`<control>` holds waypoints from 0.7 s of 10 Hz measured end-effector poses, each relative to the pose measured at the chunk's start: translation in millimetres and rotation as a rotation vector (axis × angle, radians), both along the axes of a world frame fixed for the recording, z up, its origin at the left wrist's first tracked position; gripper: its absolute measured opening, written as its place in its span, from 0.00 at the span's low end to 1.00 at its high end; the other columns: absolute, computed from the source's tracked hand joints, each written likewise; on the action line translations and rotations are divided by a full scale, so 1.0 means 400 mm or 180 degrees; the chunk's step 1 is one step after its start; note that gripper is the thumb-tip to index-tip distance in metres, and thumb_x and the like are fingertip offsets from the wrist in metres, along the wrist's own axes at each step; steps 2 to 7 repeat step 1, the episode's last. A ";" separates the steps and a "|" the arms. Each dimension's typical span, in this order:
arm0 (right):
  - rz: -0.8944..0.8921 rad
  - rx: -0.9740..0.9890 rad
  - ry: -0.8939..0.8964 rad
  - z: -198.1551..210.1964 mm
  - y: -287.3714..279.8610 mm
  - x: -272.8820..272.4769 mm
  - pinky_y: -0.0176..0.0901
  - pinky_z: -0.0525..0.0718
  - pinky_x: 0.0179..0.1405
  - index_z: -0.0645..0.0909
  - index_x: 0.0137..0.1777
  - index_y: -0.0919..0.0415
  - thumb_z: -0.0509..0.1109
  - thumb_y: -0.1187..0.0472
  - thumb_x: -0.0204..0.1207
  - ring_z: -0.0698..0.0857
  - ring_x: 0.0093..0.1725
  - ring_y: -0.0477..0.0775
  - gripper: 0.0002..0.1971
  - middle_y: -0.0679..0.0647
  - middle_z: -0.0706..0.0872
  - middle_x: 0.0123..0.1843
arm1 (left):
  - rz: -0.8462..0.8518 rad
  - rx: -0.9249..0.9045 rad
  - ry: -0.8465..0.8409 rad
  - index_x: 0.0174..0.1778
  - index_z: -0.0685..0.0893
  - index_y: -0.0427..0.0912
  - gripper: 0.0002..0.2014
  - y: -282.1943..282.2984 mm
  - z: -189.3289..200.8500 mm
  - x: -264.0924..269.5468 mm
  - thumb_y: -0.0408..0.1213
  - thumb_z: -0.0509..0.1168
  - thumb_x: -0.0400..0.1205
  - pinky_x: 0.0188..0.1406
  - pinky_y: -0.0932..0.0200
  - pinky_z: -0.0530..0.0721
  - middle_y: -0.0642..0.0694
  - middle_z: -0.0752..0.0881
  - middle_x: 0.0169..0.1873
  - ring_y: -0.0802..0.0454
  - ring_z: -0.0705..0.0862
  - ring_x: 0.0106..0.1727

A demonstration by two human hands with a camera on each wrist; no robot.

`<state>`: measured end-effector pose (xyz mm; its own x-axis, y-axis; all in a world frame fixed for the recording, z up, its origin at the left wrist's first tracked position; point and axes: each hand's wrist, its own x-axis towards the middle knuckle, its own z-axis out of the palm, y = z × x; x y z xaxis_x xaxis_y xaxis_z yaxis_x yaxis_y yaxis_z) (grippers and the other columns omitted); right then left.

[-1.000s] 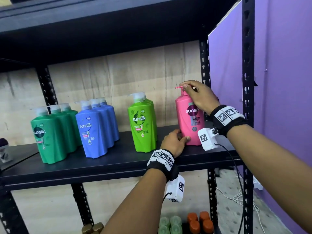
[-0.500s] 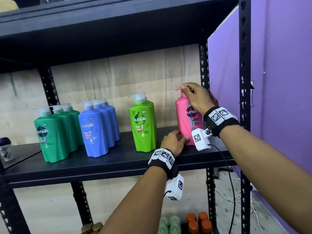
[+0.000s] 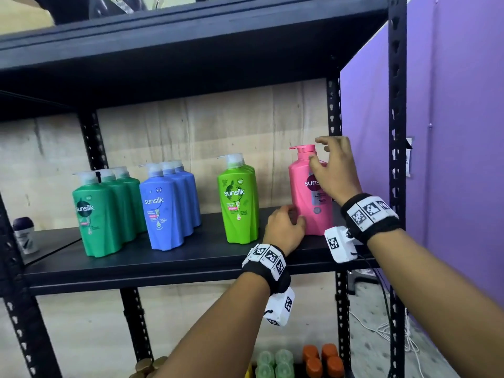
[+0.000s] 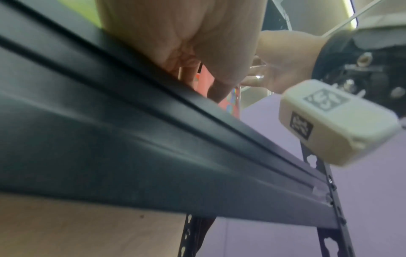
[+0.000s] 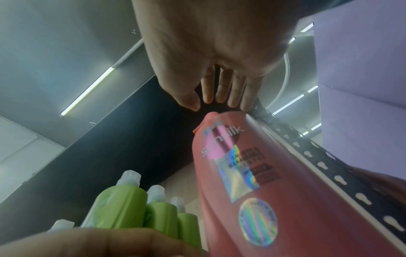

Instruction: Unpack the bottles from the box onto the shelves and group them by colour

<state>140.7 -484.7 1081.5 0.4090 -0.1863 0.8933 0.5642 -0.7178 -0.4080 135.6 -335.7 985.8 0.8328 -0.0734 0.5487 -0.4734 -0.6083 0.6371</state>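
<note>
A black metal shelf (image 3: 163, 257) holds four colour groups of pump bottles, standing upright, left to right: dark green bottles (image 3: 95, 214), blue bottles (image 3: 166, 208), light green bottles (image 3: 240, 203), and at the far right a pink bottle (image 3: 308, 192), near the shelf's rear right upright post (image 3: 334, 110).

The right hand (image 3: 332, 170) is beside the pink bottle's pump and shoulder, fingers spread and loosely extended; its grip is open and holds nothing, though the thumb may brush the neck. The left hand (image 3: 285, 230) rests on the shelf with its fingers against the bottle's base; whether it pinches the bottle or only touches it cannot be told.

Likely risk: the tall bottle could tip or slide if either hand nudges it while leaving, or knock the light green bottles nearby.
</note>
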 end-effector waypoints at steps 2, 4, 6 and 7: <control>0.0086 -0.0110 -0.0414 -0.013 0.006 -0.026 0.38 0.82 0.60 0.85 0.57 0.60 0.69 0.61 0.81 0.83 0.52 0.48 0.08 0.54 0.82 0.57 | 0.0076 -0.0014 -0.0201 0.59 0.89 0.40 0.13 0.031 0.023 -0.004 0.42 0.67 0.84 0.62 0.51 0.84 0.41 0.92 0.53 0.43 0.89 0.58; 0.0086 -0.0110 -0.0414 -0.013 0.006 -0.026 0.38 0.82 0.60 0.85 0.57 0.60 0.69 0.61 0.81 0.83 0.52 0.48 0.08 0.54 0.82 0.57 | 0.0076 -0.0014 -0.0201 0.59 0.89 0.40 0.13 0.031 0.023 -0.004 0.42 0.67 0.84 0.62 0.51 0.84 0.41 0.92 0.53 0.43 0.89 0.58; 0.0086 -0.0110 -0.0414 -0.013 0.006 -0.026 0.38 0.82 0.60 0.85 0.57 0.60 0.69 0.61 0.81 0.83 0.52 0.48 0.08 0.54 0.82 0.57 | 0.0076 -0.0014 -0.0201 0.59 0.89 0.40 0.13 0.031 0.023 -0.004 0.42 0.67 0.84 0.62 0.51 0.84 0.41 0.92 0.53 0.43 0.89 0.58; 0.0086 -0.0110 -0.0414 -0.013 0.006 -0.026 0.38 0.82 0.60 0.85 0.57 0.60 0.69 0.61 0.81 0.83 0.52 0.48 0.08 0.54 0.82 0.57 | 0.0076 -0.0014 -0.0201 0.59 0.89 0.40 0.13 0.031 0.023 -0.004 0.42 0.67 0.84 0.62 0.51 0.84 0.41 0.92 0.53 0.43 0.89 0.58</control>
